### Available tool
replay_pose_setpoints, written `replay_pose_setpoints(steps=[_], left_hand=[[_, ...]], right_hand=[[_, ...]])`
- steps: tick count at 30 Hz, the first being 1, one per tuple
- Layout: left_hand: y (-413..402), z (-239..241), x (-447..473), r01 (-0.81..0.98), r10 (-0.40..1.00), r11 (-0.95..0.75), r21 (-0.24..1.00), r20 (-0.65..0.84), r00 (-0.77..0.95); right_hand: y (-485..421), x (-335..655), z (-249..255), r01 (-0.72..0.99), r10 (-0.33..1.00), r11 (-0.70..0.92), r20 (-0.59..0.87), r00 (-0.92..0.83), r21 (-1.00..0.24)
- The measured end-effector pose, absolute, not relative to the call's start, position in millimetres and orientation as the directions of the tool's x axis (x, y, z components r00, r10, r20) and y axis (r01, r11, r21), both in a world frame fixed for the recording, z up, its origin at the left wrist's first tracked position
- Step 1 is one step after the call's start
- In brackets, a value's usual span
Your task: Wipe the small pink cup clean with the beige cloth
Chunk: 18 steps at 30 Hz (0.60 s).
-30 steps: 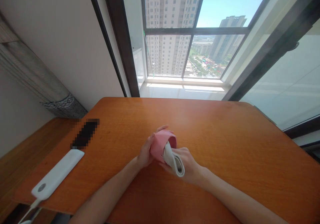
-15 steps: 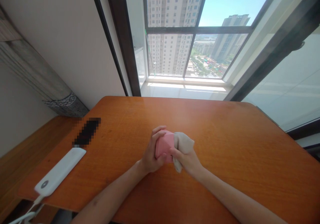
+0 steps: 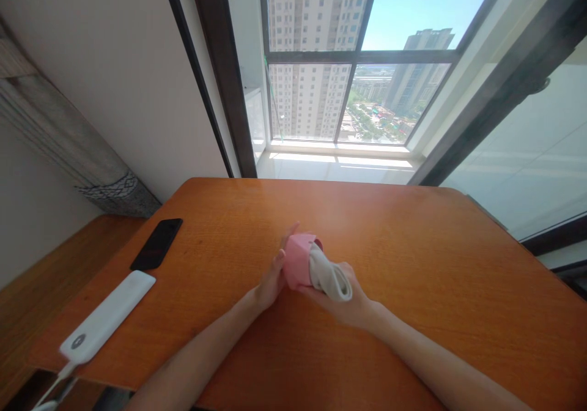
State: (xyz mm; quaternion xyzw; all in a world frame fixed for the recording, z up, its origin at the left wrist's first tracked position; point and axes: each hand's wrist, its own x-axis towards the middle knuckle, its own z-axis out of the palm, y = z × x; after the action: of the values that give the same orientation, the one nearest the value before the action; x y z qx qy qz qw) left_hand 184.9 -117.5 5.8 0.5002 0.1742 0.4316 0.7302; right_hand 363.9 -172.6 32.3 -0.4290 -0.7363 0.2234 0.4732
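A pink faceted cup (image 3: 297,262), its opening turned to the right, is held above the table in front of me. A folded pale grey cloth (image 3: 326,275) sticks out of that opening, its inner end hidden inside. My left hand (image 3: 274,278) grips the cup's closed left side, thumb on the near face and the other fingers mostly hidden behind. From the right, my right hand (image 3: 349,301) wraps round the cloth from below, and its fingers reach under the cup's lower edge.
A black phone (image 3: 156,244) lies at the left of the wooden table (image 3: 403,246). Below it, near the left edge, is a white power strip (image 3: 107,317) with its cord running off the table. Beyond the far edge stands a window (image 3: 337,102).
The cup has turned so its opening and rim show. The cloth now sits in the opening, with a rolled end outside. My right hand has shifted underneath; my left thumb has moved up.
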Motion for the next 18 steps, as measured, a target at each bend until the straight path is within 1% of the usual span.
replay_pose_setpoints(steps=[1,2,3,4,5,6,7,9,10,11,13,14,15,16,17,18], left_hand=[[-119,4,185,-0.423,0.803,0.017,0.906,0.239,0.545],[-120,1,185,-0.376,0.793,-0.117,0.919,0.314,0.521],[-120,-3,184,-0.318,0.772,-0.26,0.912,0.394,0.498],[-120,-6,184,-0.257,0.738,-0.397,0.881,0.473,0.481],[-119,-9,183,-0.2,0.694,-0.516,0.833,0.544,0.472],[-117,-11,182,-0.149,0.647,-0.611,0.777,0.599,0.471],[-116,-13,181,-0.103,0.605,-0.679,0.727,0.634,0.481],[-115,-13,180,-0.063,0.557,-0.742,0.668,0.666,0.496],[-116,-12,180,-0.069,0.56,-0.741,0.668,0.672,0.484],[-118,-10,180,-0.091,0.585,-0.72,0.688,0.673,0.452],[-122,-5,183,-0.201,0.69,-0.605,0.771,0.633,0.351],[-124,-1,185,-0.29,0.758,-0.496,0.818,0.571,0.316],[-125,2,187,-0.386,0.818,-0.349,0.854,0.479,0.318],[-126,6,189,-0.469,0.856,-0.174,0.866,0.369,0.363],[-125,9,190,-0.516,0.861,0.014,0.856,0.252,0.441],[-124,12,191,-0.528,0.84,0.186,0.829,0.145,0.523]], right_hand=[[-172,363,36,0.32,0.917,0.387,0.398,-0.033,-0.865],[-171,363,40,0.175,0.961,0.245,0.263,0.087,-0.954],[-169,362,44,0.01,0.98,0.124,0.124,0.155,-0.992],[-168,361,48,-0.15,0.986,0.033,0.007,0.169,-0.988],[-167,360,51,-0.286,0.985,-0.036,-0.083,0.152,-0.958],[-166,358,53,-0.384,0.981,-0.092,-0.15,0.123,-0.919],[-166,356,54,-0.444,0.976,-0.134,-0.195,0.093,-0.886],[-168,353,52,-0.474,0.973,-0.178,-0.226,0.046,-0.863],[-169,351,51,-0.448,0.977,-0.169,-0.211,0.044,-0.878],[-171,350,48,-0.391,0.985,-0.131,-0.165,0.055,-0.911],[-175,350,44,-0.179,0.997,0.038,0.025,0.071,-0.983],[-176,351,42,-0.032,0.987,0.156,0.155,0.04,-0.987],[-177,352,40,0.123,0.957,0.292,0.289,-0.037,-0.949],[-177,354,39,0.264,0.9,0.435,0.407,-0.155,-0.861],[-176,356,39,0.374,0.821,0.571,0.494,-0.287,-0.731],[-176,358,38,0.45,0.733,0.68,0.54,-0.412,-0.579]])
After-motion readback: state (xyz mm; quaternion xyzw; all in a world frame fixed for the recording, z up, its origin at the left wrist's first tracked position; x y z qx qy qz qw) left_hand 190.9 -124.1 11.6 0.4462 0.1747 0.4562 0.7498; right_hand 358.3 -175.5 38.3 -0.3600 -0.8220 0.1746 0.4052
